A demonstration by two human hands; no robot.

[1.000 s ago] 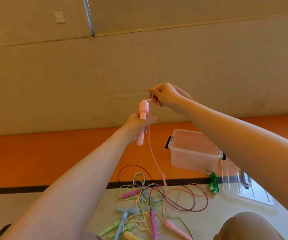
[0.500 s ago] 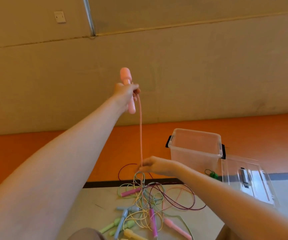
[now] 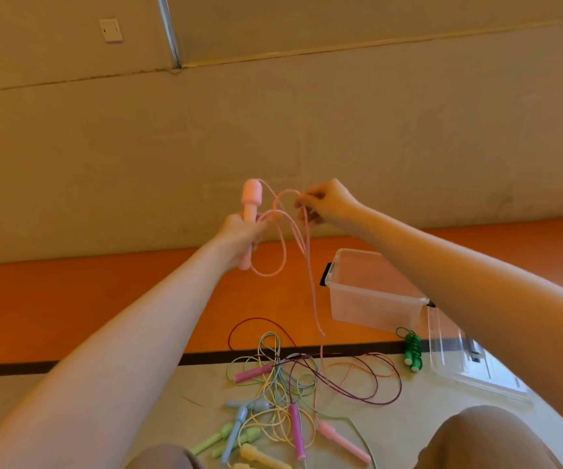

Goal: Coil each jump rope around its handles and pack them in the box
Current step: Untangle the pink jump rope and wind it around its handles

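Count: 1 clear box, 1 coiled green rope, a pile of loose ropes | Your left hand grips the pink handle | Your right hand pinches the thin pink rope, looped between your fingers

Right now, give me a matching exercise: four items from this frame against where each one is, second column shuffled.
Items:
1. pink handle
2. pink cord
3. coiled green rope
4. clear box

Places:
A. pinched by right hand
B. on the orange floor, open, nothing visible inside
C. gripped upright in left hand
D. on the floor beside the box

Pairs: 1-C, 2-A, 3-D, 4-B
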